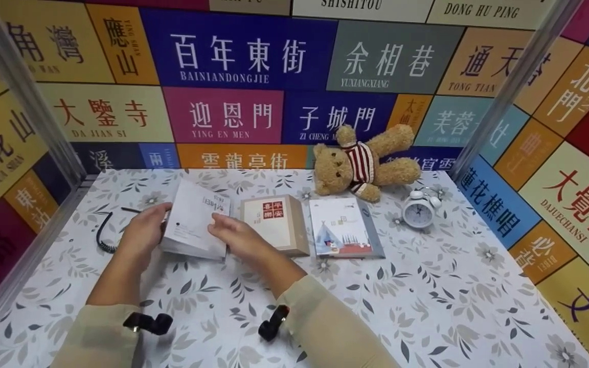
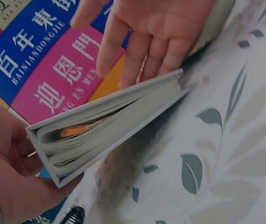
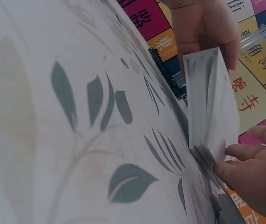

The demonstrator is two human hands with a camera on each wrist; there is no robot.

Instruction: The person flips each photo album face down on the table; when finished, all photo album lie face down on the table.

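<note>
White book [image 1: 194, 221] tilted up off table [image 1: 427, 306], near left end of book row. Left hand [image 1: 141, 232] holds far side, fingers curled under to prop it. Right hand [image 1: 235, 236] flat against near side, fingers straight, keeps it steady. Tan book [image 1: 274, 223] just beside. Bear [image 1: 361, 163] behind.

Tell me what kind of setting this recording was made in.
Probably a staged recording booth, not a home: wall panels printed with street names enclose a table with a floral cloth, set with props such as a teddy bear and an alarm clock.
</note>
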